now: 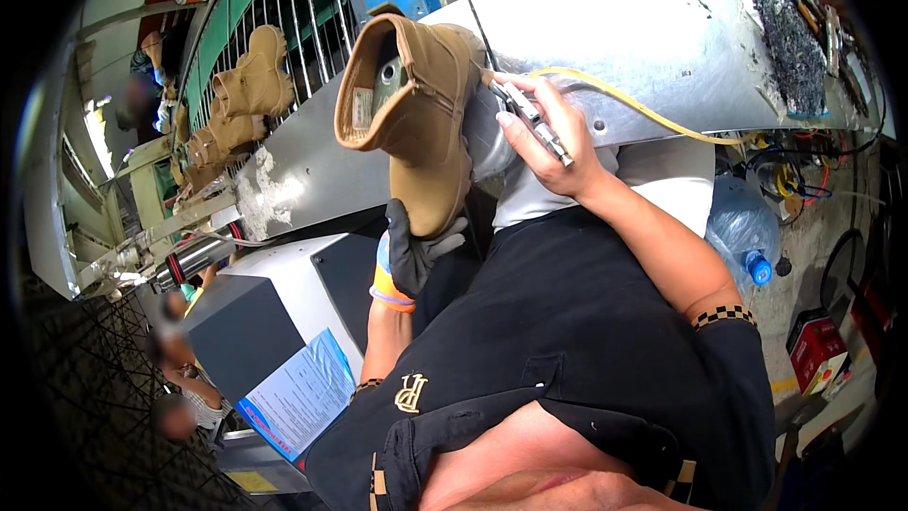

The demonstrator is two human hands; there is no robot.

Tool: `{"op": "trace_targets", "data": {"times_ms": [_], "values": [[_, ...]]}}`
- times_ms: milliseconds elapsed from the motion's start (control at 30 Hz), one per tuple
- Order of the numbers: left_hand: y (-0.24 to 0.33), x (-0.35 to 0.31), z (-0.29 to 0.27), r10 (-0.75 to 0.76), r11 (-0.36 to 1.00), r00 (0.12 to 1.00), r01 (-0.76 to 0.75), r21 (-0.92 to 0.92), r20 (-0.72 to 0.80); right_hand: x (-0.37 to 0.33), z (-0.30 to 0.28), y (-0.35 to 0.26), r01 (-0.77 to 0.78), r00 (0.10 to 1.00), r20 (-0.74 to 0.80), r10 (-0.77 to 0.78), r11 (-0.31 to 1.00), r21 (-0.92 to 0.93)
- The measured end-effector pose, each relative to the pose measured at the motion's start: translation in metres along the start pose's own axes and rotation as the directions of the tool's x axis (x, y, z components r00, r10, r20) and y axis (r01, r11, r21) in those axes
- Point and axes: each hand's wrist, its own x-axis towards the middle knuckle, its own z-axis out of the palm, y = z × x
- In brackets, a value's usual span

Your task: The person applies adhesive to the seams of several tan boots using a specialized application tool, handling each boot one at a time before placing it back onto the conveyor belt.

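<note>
A tan ankle boot [427, 180] with a side zip lies tilted before me, its wide opening facing left and its toe toward my body. Under the toe my left hand [416, 251], in a grey glove with an orange and blue cuff, curls round and grips it. My bare right hand [558, 142] is closed on a slim silver metal hand tool [537, 118]. The tool's tip points at the boot's sole edge near the heel; whether it touches, I cannot tell. A yellow hose [643, 106] runs behind my right hand toward the right; its join to the tool is hidden.
A metal worktop [605, 28] spans the far side, with dark residue at its right end. Several tan boots [253, 76] sit on a wire rack at left. A grey and white machine box [260, 312] stands at lower left, a clear water jug [742, 218] at right. People are beyond, left.
</note>
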Motion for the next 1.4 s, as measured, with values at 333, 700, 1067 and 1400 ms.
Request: {"op": "trace_targets", "data": {"times_ms": [333, 700, 1067, 1400], "values": [[0.002, 0.016, 0.055, -0.064, 0.993, 0.958, 0.090, -0.079, 0.280, -0.012, -0.004, -0.005, -0.126, 0.986, 0.124, 0.114, 0.987, 0.098], [-0.018, 0.052, 0.075, -0.175, 0.931, 0.791, 0.326, -0.162, 0.586, -0.035, -0.051, -0.042, -0.348, 0.926, 0.177, 0.333, 0.935, 0.061], [-0.014, 0.065, 0.122, -0.170, 0.936, 0.682, 0.339, -0.101, 0.711, -0.039, -0.081, -0.098, -0.551, 0.831, 0.089, 0.549, 0.835, -0.003], [-0.011, 0.093, 0.160, -0.031, 0.965, 0.523, 0.238, -0.111, 0.852, -0.054, -0.065, -0.091, -0.381, 0.920, -0.158, 0.358, 0.912, -0.151]]}}
